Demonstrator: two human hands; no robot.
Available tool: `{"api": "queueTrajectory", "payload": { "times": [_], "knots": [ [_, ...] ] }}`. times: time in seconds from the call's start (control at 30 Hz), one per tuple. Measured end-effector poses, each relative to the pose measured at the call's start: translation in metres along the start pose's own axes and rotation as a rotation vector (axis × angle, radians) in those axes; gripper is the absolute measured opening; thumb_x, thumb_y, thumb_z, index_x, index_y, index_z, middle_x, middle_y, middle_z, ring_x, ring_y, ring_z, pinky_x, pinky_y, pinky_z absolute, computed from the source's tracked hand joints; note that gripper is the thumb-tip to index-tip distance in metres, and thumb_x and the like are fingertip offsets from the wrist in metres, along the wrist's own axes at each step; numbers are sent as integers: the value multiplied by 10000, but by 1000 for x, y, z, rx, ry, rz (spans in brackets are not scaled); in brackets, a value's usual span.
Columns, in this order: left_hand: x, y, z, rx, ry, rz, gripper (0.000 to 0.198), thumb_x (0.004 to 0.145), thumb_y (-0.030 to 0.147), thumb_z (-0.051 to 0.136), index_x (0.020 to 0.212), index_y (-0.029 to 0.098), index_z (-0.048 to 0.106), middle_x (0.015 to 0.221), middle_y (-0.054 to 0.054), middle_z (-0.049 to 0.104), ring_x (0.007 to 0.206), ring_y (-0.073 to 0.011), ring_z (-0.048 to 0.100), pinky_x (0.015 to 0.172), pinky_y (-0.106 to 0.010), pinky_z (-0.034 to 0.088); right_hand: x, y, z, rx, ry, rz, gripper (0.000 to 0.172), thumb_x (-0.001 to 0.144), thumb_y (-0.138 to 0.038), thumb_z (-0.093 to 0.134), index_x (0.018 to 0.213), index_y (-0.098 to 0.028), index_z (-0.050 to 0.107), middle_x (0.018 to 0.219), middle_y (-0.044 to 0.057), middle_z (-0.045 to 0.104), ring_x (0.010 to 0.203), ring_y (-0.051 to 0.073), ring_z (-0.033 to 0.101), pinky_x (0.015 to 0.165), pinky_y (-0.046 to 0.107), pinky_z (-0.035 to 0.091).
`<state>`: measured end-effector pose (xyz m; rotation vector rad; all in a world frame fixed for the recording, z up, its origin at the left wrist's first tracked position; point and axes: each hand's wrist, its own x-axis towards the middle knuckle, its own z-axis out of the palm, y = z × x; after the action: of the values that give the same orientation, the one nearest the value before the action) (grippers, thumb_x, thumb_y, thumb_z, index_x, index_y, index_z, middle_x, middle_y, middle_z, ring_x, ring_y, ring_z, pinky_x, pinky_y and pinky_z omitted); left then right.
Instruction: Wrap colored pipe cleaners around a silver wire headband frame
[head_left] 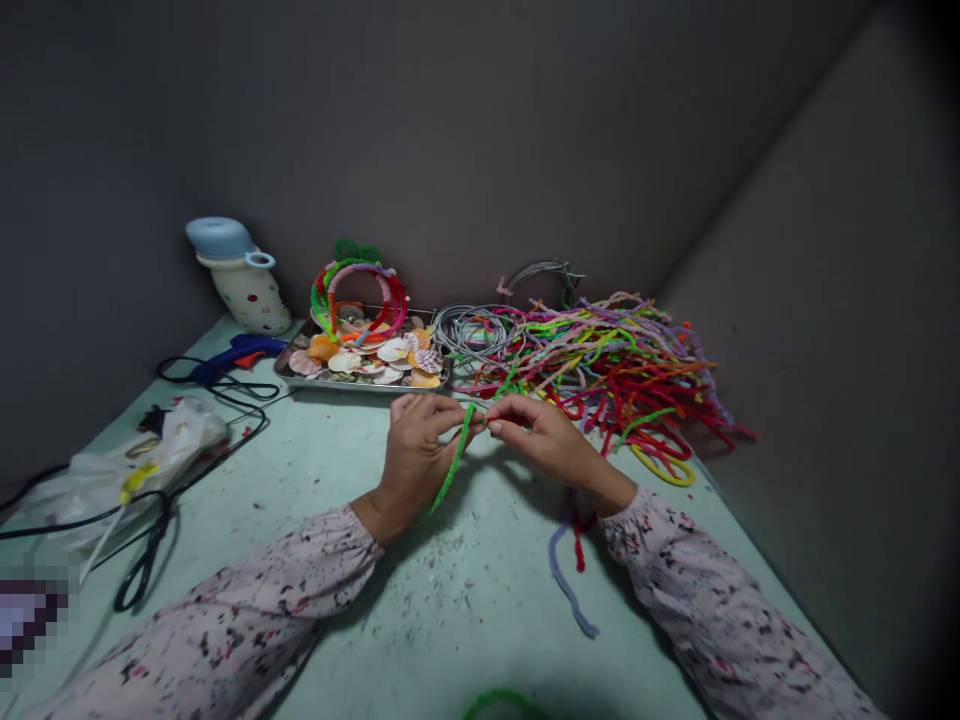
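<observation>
A bright green pipe cleaner (454,466) is pinched between my two hands above the table. My left hand (420,445) is closed, with one length of the green stem slanting down across its fingers. Thumb and forefinger of my right hand (551,440) pinch close to the left fingertips, at what looks like a bend or join in the stem. Another green stretch (507,383) rises behind the right fingers. The fingertips hide exactly how the pieces meet.
Behind my hands, a metal tray (360,388) holds seashells and colourful wrapped hoops (360,265). Coiled grey wire (472,335) and a heap of pipe cleaners (622,350) lie to its right. Leftward are a bottle (247,290), a blue glue gun (236,352), black cable (259,425) and a plastic bag (187,425).
</observation>
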<state>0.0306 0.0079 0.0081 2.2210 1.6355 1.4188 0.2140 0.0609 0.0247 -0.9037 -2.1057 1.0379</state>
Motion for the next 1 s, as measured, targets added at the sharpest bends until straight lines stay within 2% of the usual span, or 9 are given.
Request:
{"api": "queueTrajectory", "payload": {
  "times": [0.2,0.4,0.77,1.0],
  "knots": [
    [1,-4,3,11,-8,32,104,822,316,683,900,259,721,886,-13,696,875,-187,608,889,-382,376,0,0,1,-19,11,-24,100,857,-230,540,882,-182,624,815,15,625,749,142,547,711,289,426],
    [3,-2,3,-2,-81,-11,95,844,263,659,923,262,710,897,-10,701,909,-187,616,908,-394,369,0,-2,3,-38,29,-32,90,854,-217,542,862,-181,624,802,11,624,750,141,552,709,280,428],
    [0,-2,3,39,22,31,127,831,285,676,947,252,717,904,-25,701,896,-185,621,844,-360,396,0,-1,3,-7,41,-29,89,856,-221,548,881,-183,624,809,9,631,747,137,553,703,271,428],
    [1,-3,3,60,-42,25,102,848,280,655,932,256,708,899,-15,700,900,-191,614,874,-386,360,-1,-3,4,-50,46,-45,85,862,-202,539,874,-182,621,802,8,634,737,135,558,699,270,428]
  ]
}}
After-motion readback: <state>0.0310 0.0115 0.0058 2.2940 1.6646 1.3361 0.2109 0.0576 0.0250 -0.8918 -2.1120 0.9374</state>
